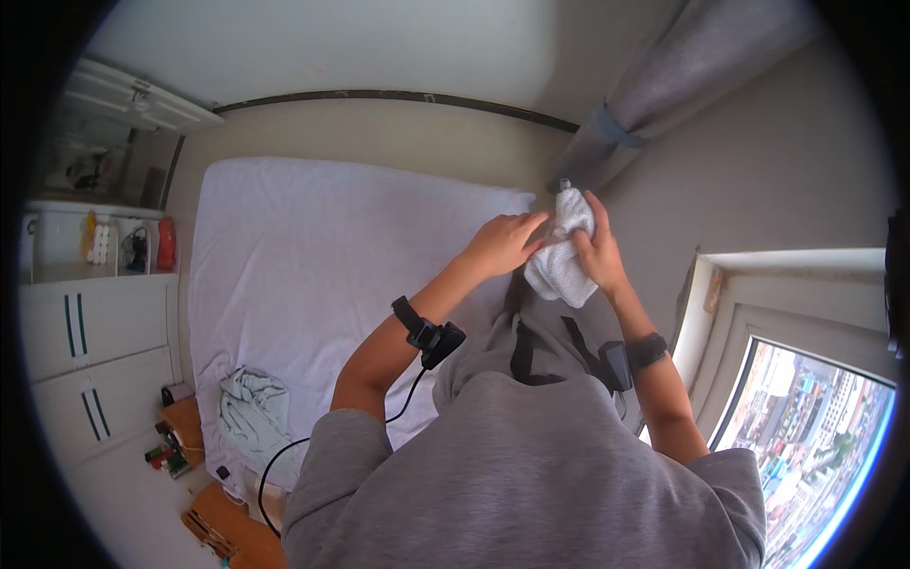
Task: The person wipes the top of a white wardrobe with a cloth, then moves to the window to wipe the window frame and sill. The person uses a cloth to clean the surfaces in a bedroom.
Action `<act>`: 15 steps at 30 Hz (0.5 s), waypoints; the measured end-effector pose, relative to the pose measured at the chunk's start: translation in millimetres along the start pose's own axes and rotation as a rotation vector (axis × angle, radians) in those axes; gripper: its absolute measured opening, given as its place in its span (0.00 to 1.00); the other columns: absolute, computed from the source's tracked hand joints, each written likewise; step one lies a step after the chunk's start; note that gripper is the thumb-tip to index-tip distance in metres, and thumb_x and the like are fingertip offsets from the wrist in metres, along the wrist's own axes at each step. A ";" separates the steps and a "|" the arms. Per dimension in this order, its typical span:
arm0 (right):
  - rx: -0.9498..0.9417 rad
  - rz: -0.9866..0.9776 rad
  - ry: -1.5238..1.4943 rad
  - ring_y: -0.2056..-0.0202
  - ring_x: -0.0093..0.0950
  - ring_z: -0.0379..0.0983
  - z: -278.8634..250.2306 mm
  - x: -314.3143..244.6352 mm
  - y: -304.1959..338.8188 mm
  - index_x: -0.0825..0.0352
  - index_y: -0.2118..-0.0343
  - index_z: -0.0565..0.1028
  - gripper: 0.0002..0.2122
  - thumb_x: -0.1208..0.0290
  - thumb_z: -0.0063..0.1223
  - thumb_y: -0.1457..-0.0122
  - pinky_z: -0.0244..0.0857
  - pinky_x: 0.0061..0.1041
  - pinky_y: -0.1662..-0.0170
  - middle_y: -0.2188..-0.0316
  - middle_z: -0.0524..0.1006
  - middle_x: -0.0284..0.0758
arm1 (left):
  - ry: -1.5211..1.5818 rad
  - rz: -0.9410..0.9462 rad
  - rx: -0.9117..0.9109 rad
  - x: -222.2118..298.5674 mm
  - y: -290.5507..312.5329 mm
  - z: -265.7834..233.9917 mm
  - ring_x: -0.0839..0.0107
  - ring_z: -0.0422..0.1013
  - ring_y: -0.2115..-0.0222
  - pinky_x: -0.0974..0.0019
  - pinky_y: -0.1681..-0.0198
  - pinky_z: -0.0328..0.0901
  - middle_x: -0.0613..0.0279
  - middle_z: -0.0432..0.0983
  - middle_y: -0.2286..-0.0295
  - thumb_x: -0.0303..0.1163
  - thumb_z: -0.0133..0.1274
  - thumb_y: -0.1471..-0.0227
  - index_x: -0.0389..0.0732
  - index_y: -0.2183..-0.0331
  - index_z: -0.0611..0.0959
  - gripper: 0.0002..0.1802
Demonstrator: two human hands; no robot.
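Observation:
A bunched white terry cloth (563, 270) is gripped in my right hand (601, 248), the thumb pressed across its front and the fingers behind it. From the top of the cloth sticks a small pale tip (566, 184); what it belongs to is wrapped and I cannot make it out. Just left of the cloth, my left hand (507, 243) has its thumb and forefinger apart, pointing toward it. Whether those fingertips touch the cloth is unclear. Black devices are strapped round both forearms, with a cable running from the left one.
A bed with a pale lilac sheet (313, 256) spreads to the left, a crumpled light garment (254, 408) on its near corner. A tied grey curtain (626, 114) hangs beyond the cloth. At right is a window (806, 408); white cabinets (104, 322) line the far left.

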State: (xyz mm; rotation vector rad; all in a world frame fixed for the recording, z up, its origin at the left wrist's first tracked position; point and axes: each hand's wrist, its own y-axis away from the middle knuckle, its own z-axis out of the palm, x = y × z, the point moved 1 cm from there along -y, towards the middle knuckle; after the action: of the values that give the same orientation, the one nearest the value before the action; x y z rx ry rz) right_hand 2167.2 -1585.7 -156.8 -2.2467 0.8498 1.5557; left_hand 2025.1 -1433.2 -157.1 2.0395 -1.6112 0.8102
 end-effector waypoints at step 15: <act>0.285 -0.147 0.221 0.55 0.45 0.74 -67.2 -34.1 -9.4 0.56 0.41 0.58 0.25 0.74 0.42 0.43 0.65 0.36 0.51 0.57 0.76 0.50 | -0.138 -0.206 0.012 -19.9 47.2 -39.9 0.54 0.71 0.58 0.56 0.52 0.64 0.56 0.75 0.58 0.39 0.49 0.45 0.42 0.56 0.77 0.16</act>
State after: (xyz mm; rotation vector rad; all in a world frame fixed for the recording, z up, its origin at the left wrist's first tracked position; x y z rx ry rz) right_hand 2215.2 -1603.7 -100.7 -2.2370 0.8780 1.0623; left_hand 1968.7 -1404.6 -142.2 2.2678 -1.4369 0.6190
